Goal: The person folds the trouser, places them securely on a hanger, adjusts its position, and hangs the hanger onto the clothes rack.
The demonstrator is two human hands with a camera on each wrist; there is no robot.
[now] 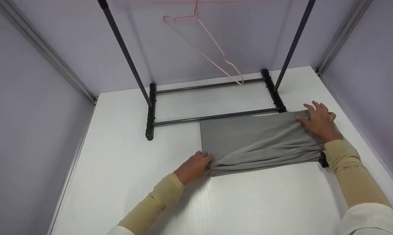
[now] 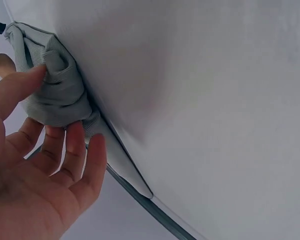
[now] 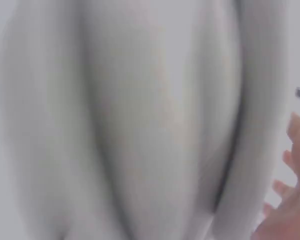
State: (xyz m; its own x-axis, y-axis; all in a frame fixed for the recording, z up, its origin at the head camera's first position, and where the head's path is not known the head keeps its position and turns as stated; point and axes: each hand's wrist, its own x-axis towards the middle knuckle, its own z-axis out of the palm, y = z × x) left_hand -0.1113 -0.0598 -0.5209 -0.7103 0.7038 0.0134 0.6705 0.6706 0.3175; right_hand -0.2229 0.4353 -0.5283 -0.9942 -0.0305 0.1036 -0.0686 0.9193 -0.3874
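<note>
A folded grey cloth [image 1: 242, 135] lies on the white table, smooth toward the back and bunched into creases along its front edge. At its front left corner my left hand [image 1: 195, 166] pinches the bunched layers. In the left wrist view the thumb lies over the cloth [image 2: 60, 95] and the fingers curl beneath it. My right hand [image 1: 320, 122] is over the cloth's far right end, fingers spread, with the thumb side close to the fabric. Blurred grey folds [image 3: 140, 120] fill most of the right wrist view, and the right hand [image 3: 290, 195] shows at its edge.
Behind the cloth stands a black rack, its base bar [image 1: 212, 117] along the cloth's back edge. A pink hanger [image 1: 212, 62] hangs above that base. Some small black part [image 1: 323, 160] sticks out beside the right forearm. Walls [image 1: 369, 81] enclose the table.
</note>
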